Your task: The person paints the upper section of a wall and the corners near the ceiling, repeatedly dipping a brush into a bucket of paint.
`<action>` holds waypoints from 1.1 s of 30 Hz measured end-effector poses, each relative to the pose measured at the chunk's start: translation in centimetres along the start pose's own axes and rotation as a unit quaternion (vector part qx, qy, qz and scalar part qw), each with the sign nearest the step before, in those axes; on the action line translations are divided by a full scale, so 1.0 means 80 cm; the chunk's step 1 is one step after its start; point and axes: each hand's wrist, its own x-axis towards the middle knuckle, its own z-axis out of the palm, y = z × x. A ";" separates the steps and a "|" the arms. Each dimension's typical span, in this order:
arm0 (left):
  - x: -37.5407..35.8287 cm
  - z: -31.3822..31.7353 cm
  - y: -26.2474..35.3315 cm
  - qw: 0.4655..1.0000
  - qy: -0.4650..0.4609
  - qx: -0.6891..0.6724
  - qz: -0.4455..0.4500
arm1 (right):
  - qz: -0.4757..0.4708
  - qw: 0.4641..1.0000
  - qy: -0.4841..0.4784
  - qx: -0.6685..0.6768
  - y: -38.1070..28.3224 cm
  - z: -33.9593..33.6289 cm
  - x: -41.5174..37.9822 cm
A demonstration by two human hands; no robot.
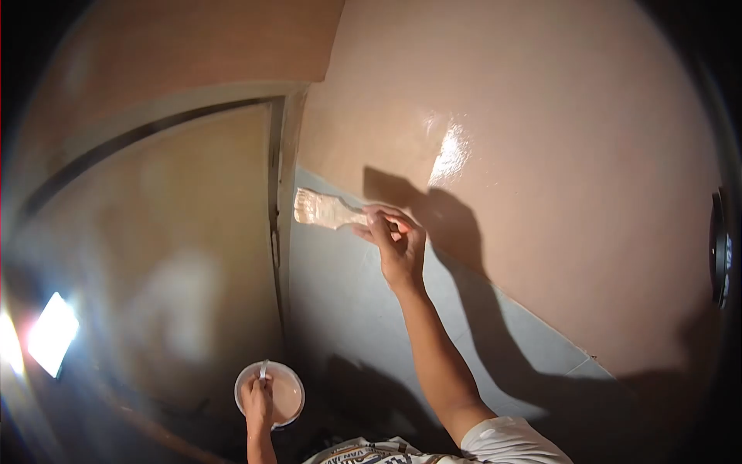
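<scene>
A person paints a wall [541, 155], the right hand [398, 243] closed around the handle of a paintbrush [325, 209] whose loaded bristles press the wall just beside the door frame [284, 193], at the line where fresh pinkish paint meets an unpainted grey band [355, 309]. The left hand [259, 398], well below the door frame, grips the rim of a small bowl of paint [284, 396]. Judged from the coat, the upper wall is covered and wet, a glare patch [452, 151] shining well to the right of the frame; the grey band sloping down from the frame is still to be painted, so roughly the lower strip remains. The door [154, 255] left of the frame appears untouched, though lens flare blurs it.
</scene>
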 end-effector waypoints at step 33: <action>0.165 0.015 -0.202 0.993 0.032 0.105 -0.031 | -0.214 0.674 -0.186 -0.682 -0.354 0.134 0.447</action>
